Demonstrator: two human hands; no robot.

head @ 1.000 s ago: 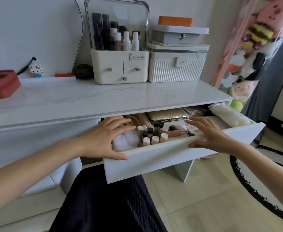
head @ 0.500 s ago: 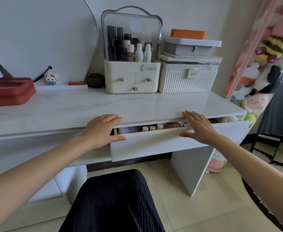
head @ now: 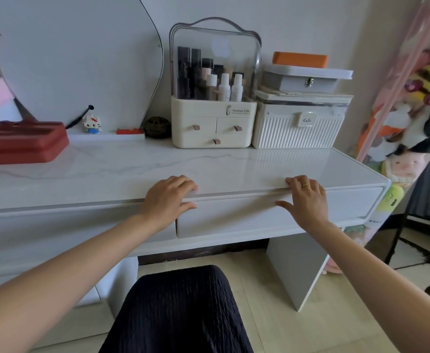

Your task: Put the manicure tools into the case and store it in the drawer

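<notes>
The white drawer (head: 259,217) under the vanity top is fully closed, its front flush with the frame. My left hand (head: 169,200) rests at the drawer's left end, fingers lying over the tabletop edge and thumb against the drawer front. My right hand (head: 306,200), with a gold ring, lies the same way further right, fingers on the top edge and thumb on the front. Neither hand holds anything. The manicure case and tools are hidden from view.
On the white marble-look vanity top (head: 137,171) stand a cream cosmetics organiser (head: 212,123), a ribbed white box (head: 300,121) with a jewellery box and orange case on it, and a red box (head: 23,142). Plush toys (head: 412,123) hang at right. My dark-clothed lap (head: 178,312) is below.
The drawer went from wide open, showing bottles and a gold case, to fully closed as both hands pushed it in. The view tilted up toward the tabletop.
</notes>
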